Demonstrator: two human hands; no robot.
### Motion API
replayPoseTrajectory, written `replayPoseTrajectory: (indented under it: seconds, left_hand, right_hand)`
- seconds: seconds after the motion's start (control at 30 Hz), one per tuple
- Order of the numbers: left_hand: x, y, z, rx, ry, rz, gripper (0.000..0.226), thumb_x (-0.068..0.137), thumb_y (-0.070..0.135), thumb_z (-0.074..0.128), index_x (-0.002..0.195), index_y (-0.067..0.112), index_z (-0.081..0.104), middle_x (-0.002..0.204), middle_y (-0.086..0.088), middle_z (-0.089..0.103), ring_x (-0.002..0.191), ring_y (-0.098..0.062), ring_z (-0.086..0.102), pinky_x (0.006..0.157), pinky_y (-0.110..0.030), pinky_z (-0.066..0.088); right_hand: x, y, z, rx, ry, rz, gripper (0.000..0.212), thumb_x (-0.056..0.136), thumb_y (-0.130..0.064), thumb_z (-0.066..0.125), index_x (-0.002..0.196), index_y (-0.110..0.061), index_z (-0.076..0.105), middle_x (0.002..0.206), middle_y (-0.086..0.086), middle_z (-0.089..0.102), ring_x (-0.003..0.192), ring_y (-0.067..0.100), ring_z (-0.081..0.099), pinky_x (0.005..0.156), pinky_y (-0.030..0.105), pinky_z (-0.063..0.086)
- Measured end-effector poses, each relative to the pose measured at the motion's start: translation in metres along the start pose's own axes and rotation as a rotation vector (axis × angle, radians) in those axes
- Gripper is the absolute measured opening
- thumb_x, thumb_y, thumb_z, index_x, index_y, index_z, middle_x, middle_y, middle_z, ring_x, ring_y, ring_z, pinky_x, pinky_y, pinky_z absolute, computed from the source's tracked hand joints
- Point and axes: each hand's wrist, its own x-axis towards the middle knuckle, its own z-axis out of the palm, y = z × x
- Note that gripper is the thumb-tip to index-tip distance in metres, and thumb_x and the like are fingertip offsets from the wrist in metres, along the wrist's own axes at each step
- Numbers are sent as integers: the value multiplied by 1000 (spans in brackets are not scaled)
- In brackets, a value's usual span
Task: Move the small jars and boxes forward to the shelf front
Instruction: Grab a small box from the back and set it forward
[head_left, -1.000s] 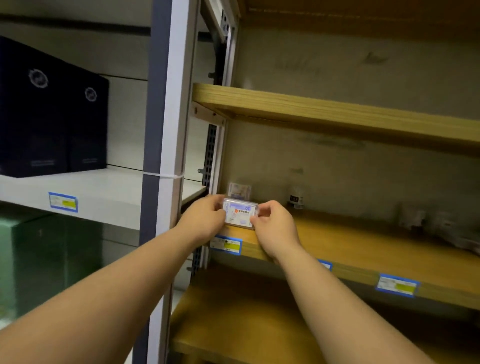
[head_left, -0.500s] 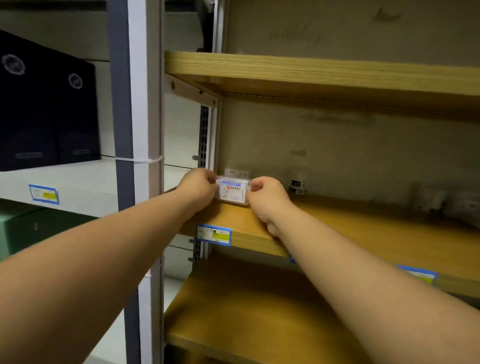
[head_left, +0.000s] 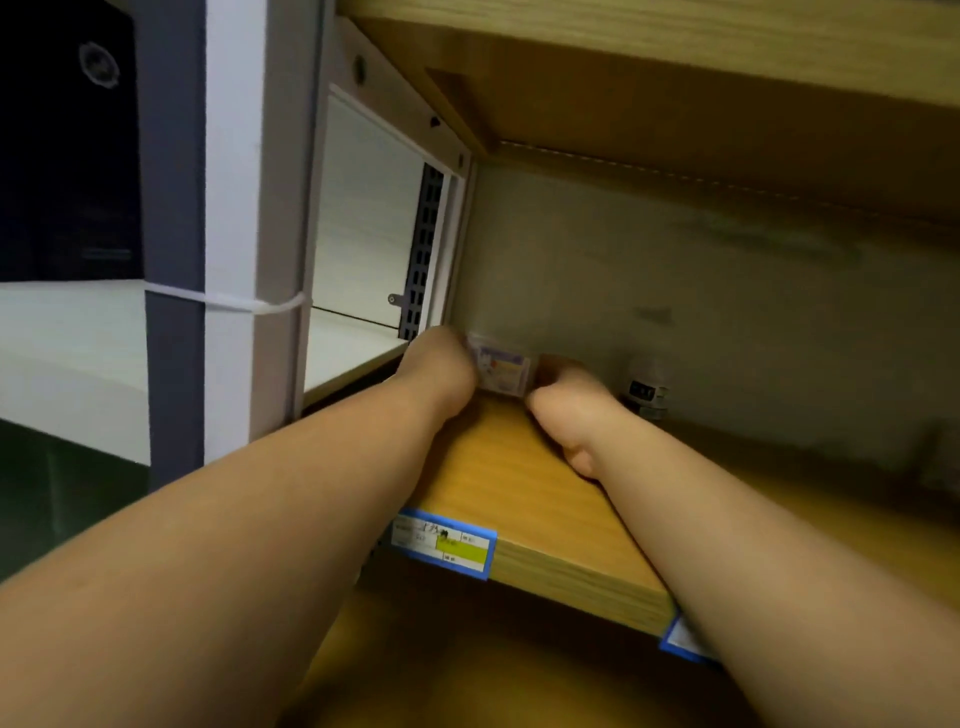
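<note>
A small clear box with a blue and white label, its print too blurred to read, is held at the back left corner of the wooden shelf. It is gripped at its left end by the left hand and at its right end by the right hand. A small white jar stands near the back edge. A blue-edged price tag is stuck on the front edge.
</note>
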Motion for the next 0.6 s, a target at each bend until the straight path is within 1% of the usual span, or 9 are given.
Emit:
replayPoseTrajectory:
  seconds: [0.07, 0.13, 0.2, 0.27, 0.37, 0.43, 0.5, 0.6]
  left_hand:
    - [-2, 0, 1, -38, -8, 14, 27, 102, 10, 41, 116, 11, 64, 102, -9, 65, 77, -22, 60, 77, -38, 56]
    - [-4, 0, 1, -64, -16, 10, 29, 102, 11, 41, 119, 13, 64, 94, -4, 62, 75, -19, 59, 71, -35, 56]
    - [-3, -2, 2, -95, -25, 3, 27, 102, 13, 42, 117, 16, 64, 85, 2, 58, 75, -19, 61, 67, -32, 55]
    - [-3, -3, 3, -131, -29, -5, 24, 102, 15, 43, 112, 18, 65, 83, 3, 58, 77, -20, 63, 70, -34, 57]
    - [-2, -4, 3, -112, -35, -6, 22, 101, 15, 44, 109, 18, 64, 84, 2, 59, 72, -16, 58, 61, -27, 50]
    - [-1, -4, 3, -62, -40, -29, 22, 101, 12, 45, 114, 12, 63, 96, -4, 63, 77, -18, 59, 66, -29, 50]
    - [-4, -1, 0, -10, -59, -69, 22, 101, 9, 47, 119, 7, 60, 109, -12, 64, 90, -25, 63, 76, -35, 54]
    - [-29, 9, -17, 58, -84, -100, 27, 101, 7, 46, 125, 0, 56, 118, -19, 61, 105, -33, 62, 85, -39, 51]
  right_hand:
    - [3, 1, 0, 8, -8, 6, 33, 88, -10, 58, 117, -24, 67, 102, 3, 71, 87, 22, 66, 77, 30, 58]
    - [4, 2, -1, 11, -15, 4, 34, 88, -10, 57, 118, -24, 67, 104, 3, 71, 89, 23, 65, 76, 27, 55]
    - [5, 3, -1, 15, -23, 6, 34, 89, -10, 56, 119, -23, 66, 106, 3, 69, 92, 24, 64, 76, 27, 53]
    - [5, 3, -1, 12, -30, 15, 35, 90, -10, 54, 120, -24, 65, 107, 4, 69, 93, 24, 63, 80, 29, 54]
    - [2, 0, -3, 17, -41, 49, 33, 92, -11, 54, 119, -28, 64, 106, 2, 68, 92, 23, 63, 83, 34, 56]
    - [-2, 1, -3, 18, -22, 67, 33, 91, -9, 54, 118, -26, 64, 105, 3, 68, 92, 23, 63, 85, 36, 57]
    - [-9, -2, -5, 19, 3, 75, 35, 90, -8, 54, 120, -22, 62, 104, 5, 67, 91, 25, 64, 84, 37, 58]
    - [-38, -12, -15, 4, -10, 125, 37, 89, -7, 51, 124, -17, 58, 107, 10, 62, 93, 28, 61, 88, 42, 56]
